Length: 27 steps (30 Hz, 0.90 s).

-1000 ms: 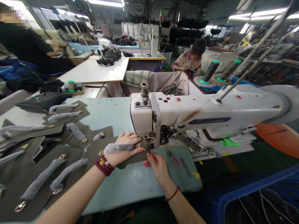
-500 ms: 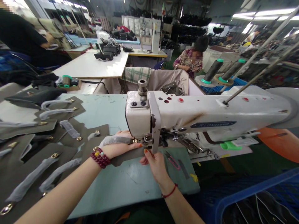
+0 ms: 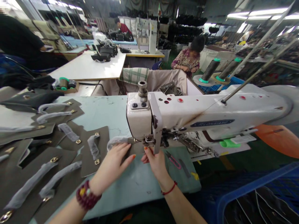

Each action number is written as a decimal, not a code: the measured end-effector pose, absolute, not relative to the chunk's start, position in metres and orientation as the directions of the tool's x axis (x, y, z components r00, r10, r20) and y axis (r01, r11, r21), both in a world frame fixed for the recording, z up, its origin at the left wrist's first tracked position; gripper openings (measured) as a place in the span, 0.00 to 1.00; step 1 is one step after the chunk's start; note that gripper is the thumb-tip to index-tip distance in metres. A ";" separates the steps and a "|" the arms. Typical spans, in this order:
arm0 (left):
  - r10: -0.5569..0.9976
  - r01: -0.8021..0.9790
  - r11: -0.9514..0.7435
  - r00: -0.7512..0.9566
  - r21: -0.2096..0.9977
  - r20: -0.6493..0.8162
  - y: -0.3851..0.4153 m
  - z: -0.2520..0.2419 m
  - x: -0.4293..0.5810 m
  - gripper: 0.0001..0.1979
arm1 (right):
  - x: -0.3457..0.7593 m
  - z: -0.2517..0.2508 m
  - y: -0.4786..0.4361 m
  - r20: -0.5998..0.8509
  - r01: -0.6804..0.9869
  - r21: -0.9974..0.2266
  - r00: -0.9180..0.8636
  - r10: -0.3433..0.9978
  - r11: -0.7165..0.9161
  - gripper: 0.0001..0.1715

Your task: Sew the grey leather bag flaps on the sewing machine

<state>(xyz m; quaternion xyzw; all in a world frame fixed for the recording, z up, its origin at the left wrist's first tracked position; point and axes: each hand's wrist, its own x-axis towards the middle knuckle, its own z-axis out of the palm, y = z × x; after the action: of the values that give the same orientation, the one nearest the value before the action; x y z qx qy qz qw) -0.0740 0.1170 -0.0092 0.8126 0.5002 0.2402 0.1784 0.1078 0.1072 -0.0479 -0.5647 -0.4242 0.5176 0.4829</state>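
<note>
The head of a white sewing machine (image 3: pixel 140 118) stands before me, with a grey leather panel (image 3: pixel 137 149) under its needle area. A handle wrapped in clear plastic (image 3: pixel 118 140) lies on that panel and reaches toward the presser foot. My left hand (image 3: pixel 116 163) is spread, its fingertips touching the panel and handle and its thumb held apart. Beside the needle, my right hand (image 3: pixel 155 161) is closed, thumb against fingers, at the panel's near right edge. The machine hides part of that grip.
Several grey panels with wrapped handles (image 3: pixel 35 183) overlap on the left. Pink thread snips (image 3: pixel 174 160) lie right of my right hand on the pale green table (image 3: pixel 130 193). A blue crate (image 3: pixel 221 202) stands lower right. Co-workers sit beyond, one in a patterned top (image 3: pixel 184 60).
My left hand has drawn back toward me from the needle, its fingers spreading. The panel under the machine has shifted, uncovering another panel at its left. My right hand has barely moved.
</note>
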 end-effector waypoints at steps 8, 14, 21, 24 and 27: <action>0.983 -0.130 0.165 0.103 0.978 -0.152 0.060 -0.071 -0.018 0.17 | 0.108 -0.044 0.107 -0.127 0.072 -0.988 0.095 0.987 -0.134 0.25; 0.939 -0.405 0.337 0.084 0.850 -0.332 0.106 -0.055 -0.005 0.17 | 0.108 -0.044 0.105 -0.079 0.194 -0.976 0.107 0.991 -0.099 0.24; 0.886 -0.348 0.453 0.075 0.821 -0.457 0.107 -0.052 -0.013 0.19 | 0.108 -0.042 0.105 -0.113 0.114 -0.986 0.097 0.989 -0.124 0.23; 0.873 -0.340 0.485 0.128 0.806 -0.471 0.111 -0.050 -0.016 0.18 | 0.110 -0.041 0.100 -0.193 -0.034 -0.981 0.079 0.978 -0.191 0.25; 0.852 -0.317 0.522 0.153 0.792 -0.500 0.113 -0.047 -0.018 0.19 | 0.113 -0.042 0.094 -0.289 -0.162 -0.948 0.068 0.955 -0.275 0.28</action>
<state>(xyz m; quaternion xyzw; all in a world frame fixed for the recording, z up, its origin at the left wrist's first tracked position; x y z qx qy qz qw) -0.0179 0.1126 -0.0475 0.2650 0.5046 0.4108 0.7116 0.1133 0.0945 -0.0417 -0.5494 -0.3606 0.5794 0.4820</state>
